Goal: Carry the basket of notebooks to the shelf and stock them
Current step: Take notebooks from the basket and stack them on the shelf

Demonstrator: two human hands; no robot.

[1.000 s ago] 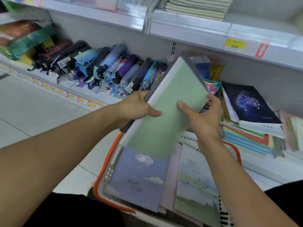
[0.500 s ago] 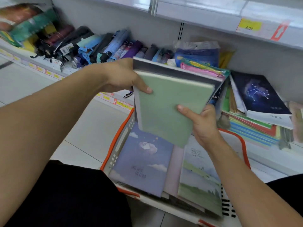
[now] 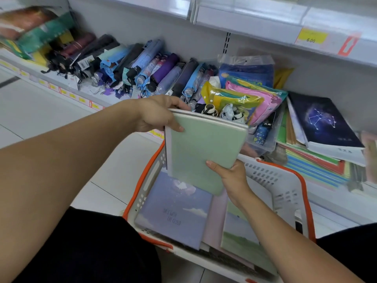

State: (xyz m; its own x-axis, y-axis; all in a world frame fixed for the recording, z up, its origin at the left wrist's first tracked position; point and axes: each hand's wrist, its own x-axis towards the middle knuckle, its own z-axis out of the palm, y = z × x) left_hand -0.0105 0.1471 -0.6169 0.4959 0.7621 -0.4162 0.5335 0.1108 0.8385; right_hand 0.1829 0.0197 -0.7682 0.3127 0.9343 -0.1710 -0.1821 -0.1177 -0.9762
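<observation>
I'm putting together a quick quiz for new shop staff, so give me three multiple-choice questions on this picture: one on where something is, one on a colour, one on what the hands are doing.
1. Where does the basket sit?
A. on the upper shelf
B. low in front of the person, by the bottom shelf
C. among the umbrellas

2. What colour is the cover of the notebook stack being held?
A. pale green
B. red
C. black

3. How is the stack held?
A. left hand only
B. right hand only
C. both hands grip it

Answers: 1 B, it sits between the person's knees before the shelf; 2 A, the facing cover is pale green; 3 C, the left hand grips the top corner and the right hand the lower edge.
</observation>
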